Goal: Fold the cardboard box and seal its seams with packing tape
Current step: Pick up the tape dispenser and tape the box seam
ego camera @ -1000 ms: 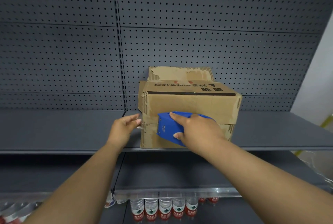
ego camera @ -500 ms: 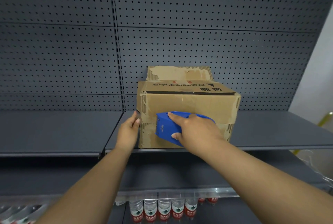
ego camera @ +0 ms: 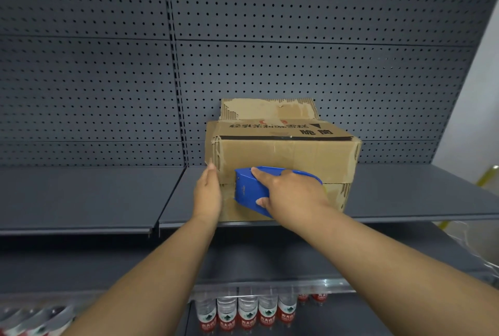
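Observation:
A worn brown cardboard box lies on its side on the grey shelf, its closed flaps facing me with a horizontal seam across the middle. One torn flap stands up behind its top. My right hand grips a blue tape dispenser and presses it against the front face near the seam's left end. My left hand lies flat, fingers together, against the box's left front corner.
A grey pegboard wall rises behind the box. Below the shelf, a lower shelf holds a row of water bottles with red labels. A white wall stands at the far right.
My left hand has moved right, from beside the box to flat against its left corner. The right hand and dispenser have stayed near the seam's left end.

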